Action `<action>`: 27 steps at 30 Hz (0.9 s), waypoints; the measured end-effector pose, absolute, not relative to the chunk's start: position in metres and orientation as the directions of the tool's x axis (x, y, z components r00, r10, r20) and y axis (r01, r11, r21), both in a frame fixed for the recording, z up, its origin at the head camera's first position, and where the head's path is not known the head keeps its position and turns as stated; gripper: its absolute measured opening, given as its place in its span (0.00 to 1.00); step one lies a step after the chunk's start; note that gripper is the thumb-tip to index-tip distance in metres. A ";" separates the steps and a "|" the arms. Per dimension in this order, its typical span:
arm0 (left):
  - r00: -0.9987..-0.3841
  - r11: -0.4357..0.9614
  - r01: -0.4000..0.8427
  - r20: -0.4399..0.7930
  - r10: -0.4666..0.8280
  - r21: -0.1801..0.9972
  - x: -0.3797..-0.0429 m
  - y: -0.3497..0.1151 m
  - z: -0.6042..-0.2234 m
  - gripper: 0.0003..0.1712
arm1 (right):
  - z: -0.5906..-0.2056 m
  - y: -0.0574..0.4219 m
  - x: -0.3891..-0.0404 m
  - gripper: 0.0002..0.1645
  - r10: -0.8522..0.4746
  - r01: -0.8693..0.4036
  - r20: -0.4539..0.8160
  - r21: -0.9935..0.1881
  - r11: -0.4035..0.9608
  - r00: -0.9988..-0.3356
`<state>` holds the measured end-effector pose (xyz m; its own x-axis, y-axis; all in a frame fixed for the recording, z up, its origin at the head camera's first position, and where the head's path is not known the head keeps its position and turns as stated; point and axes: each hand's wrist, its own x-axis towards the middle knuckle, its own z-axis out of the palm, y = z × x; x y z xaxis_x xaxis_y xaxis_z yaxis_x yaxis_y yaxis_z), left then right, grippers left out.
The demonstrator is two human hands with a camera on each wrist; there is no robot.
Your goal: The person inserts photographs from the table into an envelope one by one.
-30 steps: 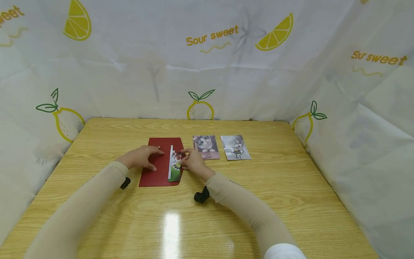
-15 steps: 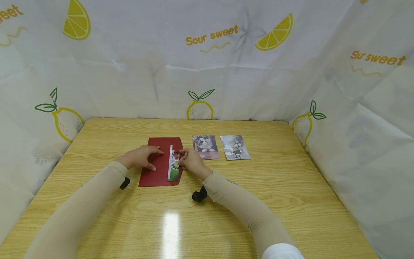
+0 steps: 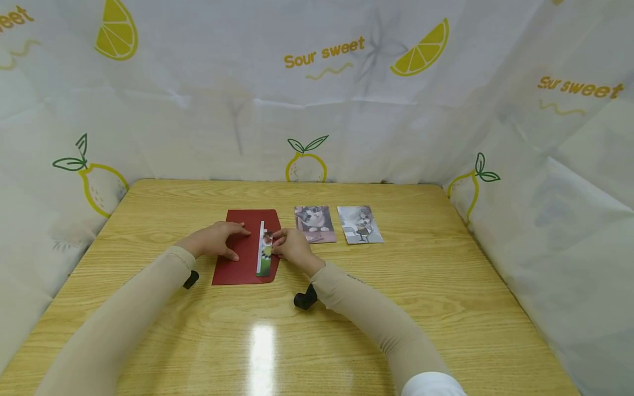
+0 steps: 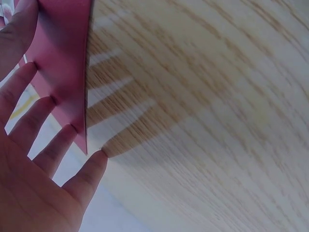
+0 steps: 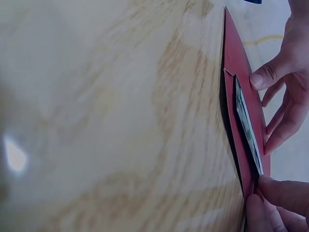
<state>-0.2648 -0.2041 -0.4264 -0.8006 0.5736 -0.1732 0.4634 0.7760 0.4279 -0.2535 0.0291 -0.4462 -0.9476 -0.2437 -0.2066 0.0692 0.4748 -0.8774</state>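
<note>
A red envelope (image 3: 242, 270) lies flat on the wooden table, its flap side to the right. From its opening sticks a strip of a colourful picture card (image 3: 264, 267), green at the near end; the rest of the card is hidden inside. My left hand (image 3: 218, 240) rests on the envelope's left part with fingers spread, and in the left wrist view its fingertips (image 4: 52, 100) touch the red paper. My right hand (image 3: 293, 248) pinches the card's exposed right edge. The right wrist view shows the card (image 5: 247, 128) tilted slightly up from the envelope, thumb and finger at its end.
Two more cards lie right of the envelope: a cat picture (image 3: 315, 224) and a greyish picture card (image 3: 360, 224). Black wrist-mounted pieces (image 3: 305, 298) hang under both forearms. A white lemon-print cloth (image 3: 213, 110) stands behind the table and at its sides.
The card has slid left, deeper into the envelope, so a narrower strip of it shows. My right hand has moved slightly left with it. My left hand stays in place.
</note>
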 end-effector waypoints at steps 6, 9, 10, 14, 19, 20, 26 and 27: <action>-0.808 0.795 0.435 -0.205 0.552 0.423 -0.267 -0.203 -0.428 0.36 | -0.444 0.029 -0.252 0.21 -0.253 0.074 -0.210 -0.886 0.458 -0.944; -0.809 0.801 0.435 -0.211 0.548 0.411 -0.267 -0.202 -0.429 0.36 | -0.444 0.029 -0.252 0.21 -0.252 0.066 -0.205 -0.881 0.469 -0.946; -0.810 0.802 0.434 -0.213 0.547 0.409 -0.267 -0.202 -0.428 0.36 | -0.444 0.029 -0.253 0.21 -0.251 0.063 -0.204 -0.876 0.477 -0.946; -0.810 0.803 0.431 -0.216 0.546 0.412 -0.267 -0.202 -0.428 0.36 | -0.445 0.028 -0.253 0.23 -0.251 0.038 -0.194 -0.855 0.518 -0.948; -0.811 0.805 0.423 -0.223 0.541 0.415 -0.267 -0.203 -0.429 0.37 | -0.444 0.027 -0.253 0.25 -0.258 0.013 -0.187 -0.832 0.555 -0.948; -0.811 0.805 0.423 -0.224 0.541 0.415 -0.267 -0.202 -0.429 0.37 | -0.444 0.027 -0.253 0.26 -0.260 0.010 -0.187 -0.830 0.557 -0.947; -0.812 0.805 0.420 -0.223 0.540 0.418 -0.267 -0.202 -0.428 0.37 | -0.442 0.026 -0.252 0.28 -0.263 0.026 -0.204 -0.832 0.554 -0.943; -0.812 0.805 0.421 -0.222 0.540 0.417 -0.267 -0.202 -0.428 0.37 | -0.441 0.026 -0.252 0.28 -0.262 0.030 -0.209 -0.832 0.554 -0.942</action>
<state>-0.2673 -0.2019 -0.4282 -0.8120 0.5398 -0.2221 0.4213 0.8053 0.4170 -0.2516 0.0257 -0.4415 -0.9421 -0.2624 -0.2086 0.0298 0.5542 -0.8318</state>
